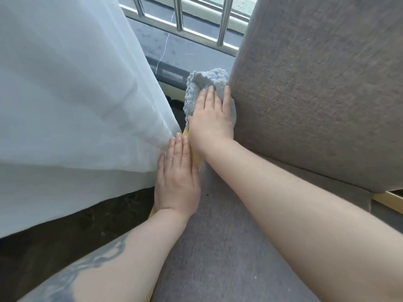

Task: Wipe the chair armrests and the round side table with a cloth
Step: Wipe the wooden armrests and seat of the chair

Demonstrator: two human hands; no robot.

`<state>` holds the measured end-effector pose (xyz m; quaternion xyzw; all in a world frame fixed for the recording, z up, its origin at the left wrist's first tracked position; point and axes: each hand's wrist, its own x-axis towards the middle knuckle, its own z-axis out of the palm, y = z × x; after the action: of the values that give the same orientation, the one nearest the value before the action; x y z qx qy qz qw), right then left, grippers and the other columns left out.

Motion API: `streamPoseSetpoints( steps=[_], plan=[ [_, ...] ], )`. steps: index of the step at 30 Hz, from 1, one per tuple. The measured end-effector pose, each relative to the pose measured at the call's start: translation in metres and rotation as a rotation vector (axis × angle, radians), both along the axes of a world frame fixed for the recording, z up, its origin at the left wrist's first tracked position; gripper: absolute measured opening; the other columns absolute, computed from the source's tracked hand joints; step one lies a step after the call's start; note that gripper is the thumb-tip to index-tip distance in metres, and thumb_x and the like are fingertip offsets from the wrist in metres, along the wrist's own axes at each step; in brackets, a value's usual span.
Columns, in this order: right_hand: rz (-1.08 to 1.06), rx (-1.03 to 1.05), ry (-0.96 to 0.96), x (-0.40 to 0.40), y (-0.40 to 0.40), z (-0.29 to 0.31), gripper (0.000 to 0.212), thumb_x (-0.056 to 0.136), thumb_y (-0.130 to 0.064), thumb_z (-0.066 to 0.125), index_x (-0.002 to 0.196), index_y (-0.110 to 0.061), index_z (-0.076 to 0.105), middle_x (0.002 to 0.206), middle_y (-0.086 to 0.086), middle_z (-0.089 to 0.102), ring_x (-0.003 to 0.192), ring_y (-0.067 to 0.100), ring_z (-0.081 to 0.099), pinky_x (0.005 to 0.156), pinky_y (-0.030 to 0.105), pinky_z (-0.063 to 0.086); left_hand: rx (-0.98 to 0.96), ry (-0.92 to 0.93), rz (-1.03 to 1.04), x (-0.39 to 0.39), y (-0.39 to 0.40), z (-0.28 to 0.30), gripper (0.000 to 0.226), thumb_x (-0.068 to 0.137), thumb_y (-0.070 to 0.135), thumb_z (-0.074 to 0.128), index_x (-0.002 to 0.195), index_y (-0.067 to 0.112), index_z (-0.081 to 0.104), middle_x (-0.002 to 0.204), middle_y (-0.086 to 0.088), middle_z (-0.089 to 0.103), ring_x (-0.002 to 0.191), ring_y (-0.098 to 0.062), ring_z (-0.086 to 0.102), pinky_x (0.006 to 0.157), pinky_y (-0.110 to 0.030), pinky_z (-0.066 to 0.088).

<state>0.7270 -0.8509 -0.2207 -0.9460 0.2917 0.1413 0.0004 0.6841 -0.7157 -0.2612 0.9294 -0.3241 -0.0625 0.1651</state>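
A grey knitted cloth [202, 83] lies bunched at the far end of the chair's gold armrest [195, 159], right beside the grey upholstered backrest [316, 88]. My right hand [210, 120] presses flat on the cloth, fingers stretched forward over it. My left hand [177, 182] rests flat on the armrest nearer to me, fingers together, its edge touching the curtain. Most of the armrest is hidden under both hands. The grey seat cushion [222, 247] lies between my forearms. The round side table is not in view.
A white sheer curtain [72, 94] hangs close on the left, brushing the armrest. Behind it runs a dark window sill [185, 51] with metal railing bars [222, 22]. Dark marble floor [65, 232] shows below the curtain. A second gold rail [390, 200] shows at right.
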Motion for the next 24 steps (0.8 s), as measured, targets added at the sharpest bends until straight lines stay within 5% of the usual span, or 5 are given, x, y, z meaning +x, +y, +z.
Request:
streamPoseSetpoints(
  steps=[6,24],
  plan=[
    [-0.023,-0.024,0.063,0.027,-0.011,-0.004,0.07,0.102,-0.037,0.024,0.146,0.009,-0.004,0.155,0.029,-0.002,0.145,0.038,-0.003,0.114,0.046,-0.012,0.019,-0.011,-0.001,0.001,-0.001,0.001,0.056,0.093,0.014,0.043,0.147,0.002,0.033,0.154,-0.012,0.031,0.142,-0.024,0.031,0.111,-0.042,0.028],
    [-0.146,0.216,-0.147,-0.006,0.017,-0.007,0.074,0.099,-0.034,0.036,0.148,0.003,-0.006,0.157,0.02,-0.009,0.146,0.026,-0.005,0.115,0.037,-0.014,0.009,0.014,-0.008,0.001,0.002,-0.001,0.056,0.096,0.025,0.031,0.148,0.002,0.03,0.155,-0.011,0.03,0.144,-0.02,0.022,0.113,-0.043,0.031]
  ],
)
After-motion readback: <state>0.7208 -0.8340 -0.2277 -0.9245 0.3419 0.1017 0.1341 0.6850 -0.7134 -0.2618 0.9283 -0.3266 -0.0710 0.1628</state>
